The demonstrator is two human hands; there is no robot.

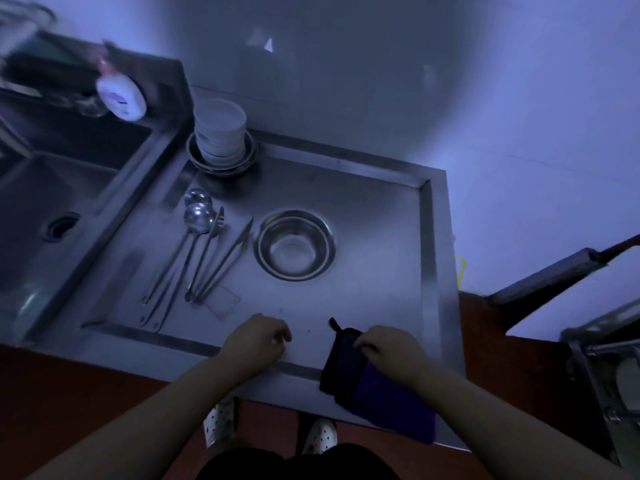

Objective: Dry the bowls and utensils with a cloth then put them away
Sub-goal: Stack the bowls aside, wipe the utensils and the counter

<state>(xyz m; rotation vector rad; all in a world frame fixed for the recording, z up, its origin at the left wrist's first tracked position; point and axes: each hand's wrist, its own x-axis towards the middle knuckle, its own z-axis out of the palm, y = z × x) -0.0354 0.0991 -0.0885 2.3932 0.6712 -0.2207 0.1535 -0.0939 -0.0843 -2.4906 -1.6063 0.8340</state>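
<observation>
the cloth [349, 368] is being pinched by the right hand [391, 351]; the left hand [256, 342], loosely curled and holding nothing, should be reaching ahead for the steel bowl [294, 245].

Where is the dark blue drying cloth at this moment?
In the head view, the dark blue drying cloth drapes over the near right edge of the steel draining board, gripped by the right hand, nearer than the steel bowl.

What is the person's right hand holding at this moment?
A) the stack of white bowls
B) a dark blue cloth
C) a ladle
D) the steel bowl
B: the right hand grips the dark blue cloth at the counter's near edge, while the steel bowl sits untouched.
</observation>
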